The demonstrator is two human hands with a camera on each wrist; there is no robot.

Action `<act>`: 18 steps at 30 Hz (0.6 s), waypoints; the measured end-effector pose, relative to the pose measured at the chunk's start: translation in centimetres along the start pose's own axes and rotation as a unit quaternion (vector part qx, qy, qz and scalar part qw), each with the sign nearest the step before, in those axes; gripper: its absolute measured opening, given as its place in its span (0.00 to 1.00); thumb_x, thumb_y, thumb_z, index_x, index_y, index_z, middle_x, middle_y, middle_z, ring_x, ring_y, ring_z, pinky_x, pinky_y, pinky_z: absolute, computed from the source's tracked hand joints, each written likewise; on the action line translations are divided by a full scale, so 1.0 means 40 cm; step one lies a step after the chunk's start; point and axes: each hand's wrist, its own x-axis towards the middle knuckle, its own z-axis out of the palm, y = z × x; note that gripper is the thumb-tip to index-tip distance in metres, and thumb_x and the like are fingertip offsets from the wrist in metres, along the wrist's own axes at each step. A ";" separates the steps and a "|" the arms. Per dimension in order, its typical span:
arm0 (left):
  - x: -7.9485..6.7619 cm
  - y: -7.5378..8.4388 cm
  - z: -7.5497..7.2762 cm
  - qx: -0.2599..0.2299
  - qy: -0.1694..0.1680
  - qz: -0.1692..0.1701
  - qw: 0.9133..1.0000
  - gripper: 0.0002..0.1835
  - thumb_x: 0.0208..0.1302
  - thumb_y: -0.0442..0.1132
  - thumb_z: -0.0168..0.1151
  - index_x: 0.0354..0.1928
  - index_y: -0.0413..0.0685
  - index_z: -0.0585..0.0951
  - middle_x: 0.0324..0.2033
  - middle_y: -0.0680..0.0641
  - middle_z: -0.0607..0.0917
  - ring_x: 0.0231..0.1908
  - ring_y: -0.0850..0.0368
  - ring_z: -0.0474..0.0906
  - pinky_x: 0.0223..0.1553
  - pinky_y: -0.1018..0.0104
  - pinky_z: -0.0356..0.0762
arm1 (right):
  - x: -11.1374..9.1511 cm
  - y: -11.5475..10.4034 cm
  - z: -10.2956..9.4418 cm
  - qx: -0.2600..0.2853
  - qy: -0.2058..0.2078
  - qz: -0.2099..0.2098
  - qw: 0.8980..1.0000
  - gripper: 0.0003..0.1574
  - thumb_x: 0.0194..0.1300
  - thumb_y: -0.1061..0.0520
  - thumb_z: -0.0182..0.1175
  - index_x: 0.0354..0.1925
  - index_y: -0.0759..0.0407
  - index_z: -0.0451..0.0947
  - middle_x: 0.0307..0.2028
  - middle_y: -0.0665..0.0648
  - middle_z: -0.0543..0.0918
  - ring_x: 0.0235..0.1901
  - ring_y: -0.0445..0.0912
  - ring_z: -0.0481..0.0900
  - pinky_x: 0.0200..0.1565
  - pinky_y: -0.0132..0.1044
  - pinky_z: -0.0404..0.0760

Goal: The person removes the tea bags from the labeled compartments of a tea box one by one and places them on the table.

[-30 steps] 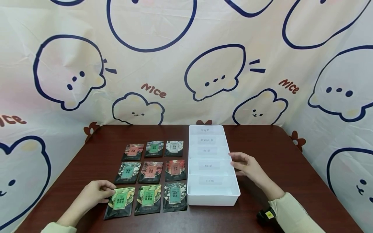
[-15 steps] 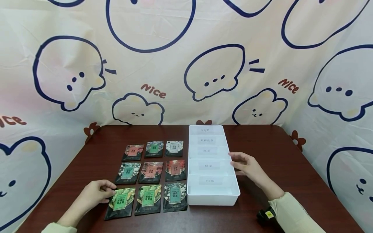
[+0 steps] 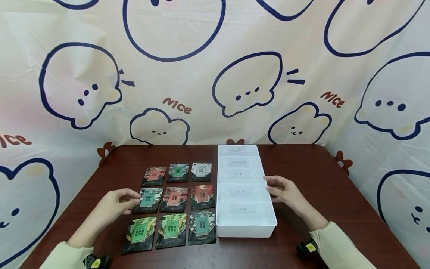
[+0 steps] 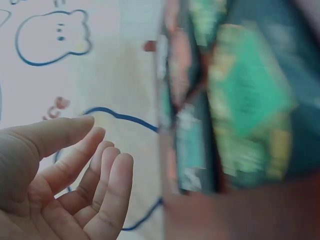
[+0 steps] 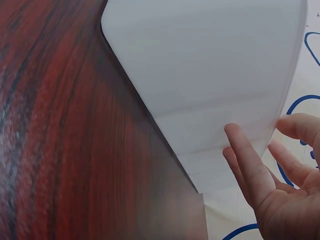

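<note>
Several dark tea sachets lie in three rows on the table. My left hand point(image 3: 115, 205) is at the left edge of the teal-labelled sachet point(image 3: 147, 199) in the middle row. In the left wrist view its fingers are loosely bent, with nothing between them. In front of that sachet lies a green-labelled sachet point(image 3: 139, 234), with another green-labelled sachet point(image 3: 171, 230) to its right. My right hand point(image 3: 285, 192) touches the right side of the white divided box point(image 3: 246, 231). In the right wrist view its fingers point(image 5: 245, 155) extend along the box's outer wall.
The box has compartments in a line, each with a printed Chinese label. Also on the table are red-labelled sachets point(image 3: 173, 198) and a white-labelled sachet point(image 3: 201, 171). A patterned curtain point(image 3: 201, 82) hangs behind the brown table point(image 3: 336, 194).
My left hand has moved away from the front-left green sachet, up and slightly right to the teal sachet behind it. My right hand has stayed at the box.
</note>
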 end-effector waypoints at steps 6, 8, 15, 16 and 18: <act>0.021 0.083 -0.023 0.004 0.014 0.058 0.998 0.20 0.70 0.49 0.57 0.51 0.39 0.79 0.35 0.43 0.83 0.35 0.54 0.83 0.36 0.63 0.84 | -0.003 -0.004 0.000 -0.001 0.003 0.007 1.000 0.32 0.65 0.54 0.63 0.63 0.65 0.69 0.57 0.69 0.74 0.45 0.48 0.82 0.41 0.46 0.85; 0.030 0.112 -0.029 0.004 0.019 0.075 0.997 0.20 0.70 0.49 0.57 0.52 0.40 0.79 0.36 0.44 0.83 0.34 0.57 0.82 0.36 0.65 0.83 | -0.002 -0.007 -0.001 -0.002 0.001 0.009 1.000 0.32 0.65 0.53 0.63 0.63 0.65 0.69 0.57 0.69 0.74 0.46 0.49 0.82 0.41 0.46 0.85; 0.065 0.214 -0.048 0.018 0.032 0.135 0.990 0.20 0.70 0.53 0.55 0.51 0.45 0.80 0.39 0.44 0.83 0.34 0.56 0.81 0.33 0.65 0.81 | 0.010 -0.046 -0.024 -0.033 -0.012 -0.002 0.999 0.31 0.69 0.53 0.59 0.64 0.66 0.66 0.61 0.70 0.71 0.55 0.58 0.78 0.45 0.48 0.84; 0.071 0.228 -0.047 0.027 0.036 0.142 0.989 0.21 0.71 0.54 0.54 0.51 0.46 0.80 0.39 0.44 0.83 0.34 0.56 0.80 0.33 0.64 0.80 | 0.014 -0.057 -0.030 -0.047 -0.009 -0.011 0.999 0.31 0.69 0.52 0.59 0.65 0.65 0.66 0.61 0.70 0.71 0.56 0.60 0.77 0.46 0.48 0.84; 0.087 0.254 -0.045 0.046 0.046 0.153 0.986 0.21 0.71 0.56 0.53 0.51 0.48 0.80 0.40 0.45 0.84 0.35 0.54 0.79 0.33 0.63 0.78 | 0.020 -0.084 -0.043 -0.103 0.007 -0.033 0.994 0.31 0.71 0.49 0.57 0.65 0.63 0.66 0.62 0.69 0.71 0.57 0.60 0.76 0.49 0.49 0.82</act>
